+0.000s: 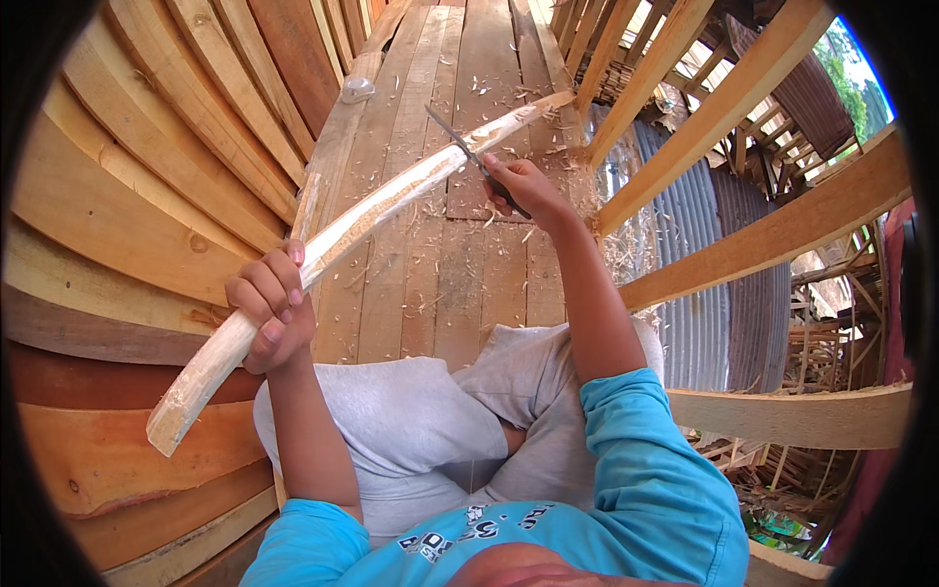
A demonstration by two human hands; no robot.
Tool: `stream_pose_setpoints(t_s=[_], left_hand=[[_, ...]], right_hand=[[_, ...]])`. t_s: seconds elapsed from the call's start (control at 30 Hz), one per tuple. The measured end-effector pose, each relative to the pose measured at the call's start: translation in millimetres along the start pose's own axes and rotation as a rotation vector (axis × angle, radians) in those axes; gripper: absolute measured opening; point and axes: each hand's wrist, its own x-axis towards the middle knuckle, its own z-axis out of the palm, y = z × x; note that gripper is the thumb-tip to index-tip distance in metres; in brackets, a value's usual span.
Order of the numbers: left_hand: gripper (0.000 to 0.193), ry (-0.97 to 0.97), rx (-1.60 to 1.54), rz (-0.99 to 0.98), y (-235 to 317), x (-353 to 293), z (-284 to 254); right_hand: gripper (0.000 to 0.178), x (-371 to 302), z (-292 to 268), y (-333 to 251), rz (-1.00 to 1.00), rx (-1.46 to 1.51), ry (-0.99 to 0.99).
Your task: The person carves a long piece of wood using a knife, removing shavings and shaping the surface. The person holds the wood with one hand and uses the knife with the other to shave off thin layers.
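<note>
A long pale piece of wood (377,217), its bark stripped, runs slantwise from the lower left to the far right. My left hand (274,305) is wrapped round it near its lower left end. In my right hand (521,187) is the dark handle of a knife (456,133). The blade crosses the stick in its far half and points up and to the left; whether its edge bites into the wood I cannot tell. The far tip of the stick reaches to the base of the railing.
Wood shavings are scattered over the plank floor (460,264). A board wall (147,196) rises on the left. Slatted wooden railing (675,137) stands on the right, with corrugated metal sheets (699,284) beyond it. A small clear object (357,90) lies by the wall. My legs are folded below.
</note>
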Motion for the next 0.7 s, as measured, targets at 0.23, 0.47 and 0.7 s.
stream_pose_setpoints(t_s=[0.23,0.47,0.7], left_hand=[[0.029,0.047,0.012,0.032,0.5,3.0,8.2],[0.031,0.026,0.028,0.016,1.4,3.1,18.3],[0.031,0.002,0.017,0.007,4.3,4.5,20.9]], right_hand=[[0.039,-9.0,5.5,-16.3,0.113,0.576,-0.335],[0.031,-6.5,-0.1,-19.4,0.069,0.511,-0.373],[0.029,-8.2,5.1,-32.4,0.188,0.497,-0.26]])
